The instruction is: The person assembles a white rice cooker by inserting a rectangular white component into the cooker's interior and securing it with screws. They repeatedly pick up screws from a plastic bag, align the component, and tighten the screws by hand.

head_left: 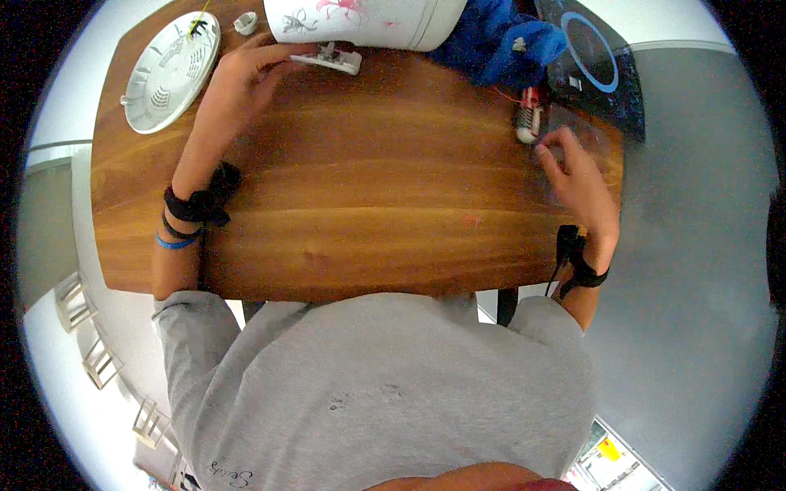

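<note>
Touching white fitting (337, 60), upper centre, with left hand (246, 80), cannot tell if pinching; bending fingers of right hand (580, 178) beside red-and-white part (529, 119), upper right, grip unclear; apparently unfinished, with both parts apart.

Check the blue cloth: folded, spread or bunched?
Bunched: the blue cloth lies in an uneven, creased heap beside the white container, with no flat spread or neat folds showing.

Brown wooden table (368, 188), striped grain; three pale chairs (102, 375), lower left; grey surface (696, 245), right.
</note>
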`<action>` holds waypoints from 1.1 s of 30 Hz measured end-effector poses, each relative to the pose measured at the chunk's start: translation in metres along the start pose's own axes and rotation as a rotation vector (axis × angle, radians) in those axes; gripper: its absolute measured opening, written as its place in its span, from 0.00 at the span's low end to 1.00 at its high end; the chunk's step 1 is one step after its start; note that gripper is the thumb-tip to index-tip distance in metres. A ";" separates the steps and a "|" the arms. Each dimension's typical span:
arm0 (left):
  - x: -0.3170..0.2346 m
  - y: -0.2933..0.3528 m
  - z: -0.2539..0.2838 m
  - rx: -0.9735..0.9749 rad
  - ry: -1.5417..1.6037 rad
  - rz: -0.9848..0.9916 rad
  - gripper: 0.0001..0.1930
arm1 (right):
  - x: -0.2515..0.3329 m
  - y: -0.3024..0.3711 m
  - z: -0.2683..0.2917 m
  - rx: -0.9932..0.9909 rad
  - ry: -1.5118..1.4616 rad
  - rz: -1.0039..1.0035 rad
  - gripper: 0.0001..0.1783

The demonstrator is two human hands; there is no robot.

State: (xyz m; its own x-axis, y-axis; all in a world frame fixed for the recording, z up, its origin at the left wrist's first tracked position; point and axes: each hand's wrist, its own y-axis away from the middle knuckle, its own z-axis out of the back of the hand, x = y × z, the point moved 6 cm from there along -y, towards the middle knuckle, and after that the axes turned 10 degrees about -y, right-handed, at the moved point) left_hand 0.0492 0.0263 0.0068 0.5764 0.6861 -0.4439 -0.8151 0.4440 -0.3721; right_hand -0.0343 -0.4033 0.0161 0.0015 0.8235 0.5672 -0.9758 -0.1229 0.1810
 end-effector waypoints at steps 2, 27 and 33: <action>0.002 -0.002 -0.002 -0.027 -0.038 -0.070 0.18 | 0.022 0.000 -0.014 0.125 -0.088 -0.064 0.14; -0.018 -0.014 0.007 0.011 0.044 0.083 0.14 | 0.097 -0.090 -0.072 0.354 0.245 0.750 0.34; -0.009 -0.010 0.004 0.060 -0.016 0.069 0.17 | 0.117 -0.094 -0.080 0.412 0.226 0.844 0.25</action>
State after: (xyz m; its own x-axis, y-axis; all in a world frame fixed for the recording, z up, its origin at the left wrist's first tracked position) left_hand 0.0516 0.0179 0.0182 0.5181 0.7252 -0.4534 -0.8551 0.4285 -0.2917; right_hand 0.0401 -0.2507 0.0011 -0.7496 0.4565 0.4792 -0.4823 -0.8726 0.0769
